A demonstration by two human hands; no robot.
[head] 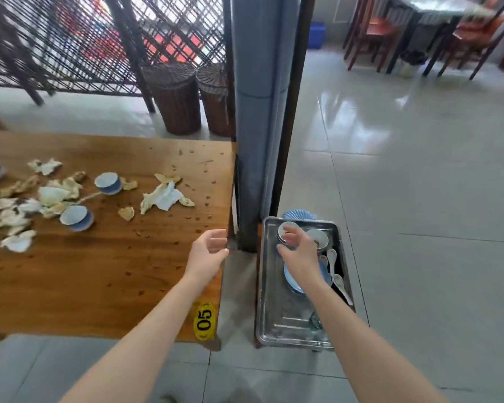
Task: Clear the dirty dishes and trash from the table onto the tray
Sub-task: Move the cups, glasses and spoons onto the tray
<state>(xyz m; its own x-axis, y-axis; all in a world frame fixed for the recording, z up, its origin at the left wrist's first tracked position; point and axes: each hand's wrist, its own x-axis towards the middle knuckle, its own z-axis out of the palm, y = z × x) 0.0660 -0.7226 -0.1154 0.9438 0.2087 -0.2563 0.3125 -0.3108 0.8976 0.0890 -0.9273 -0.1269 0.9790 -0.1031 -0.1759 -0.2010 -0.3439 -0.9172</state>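
1. Cups (77, 218) and trash (166, 197) lay on tabletop (99, 271), far-left of both hands.
2. Left hand (207, 254) was nearer; fingers (216, 234) loosely curled, empty.
3. Right hand (297, 251) was over tray (274, 315), fingers on dish (284, 226); grip unclear.

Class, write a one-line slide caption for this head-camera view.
Right hand holds a small cup over the metal tray; left hand hovers open by the wooden table, where cups and crumpled napkins lie.

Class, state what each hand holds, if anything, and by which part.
Left hand: nothing. Right hand: a small white bowl, with fingers curled over its rim, above the tray.
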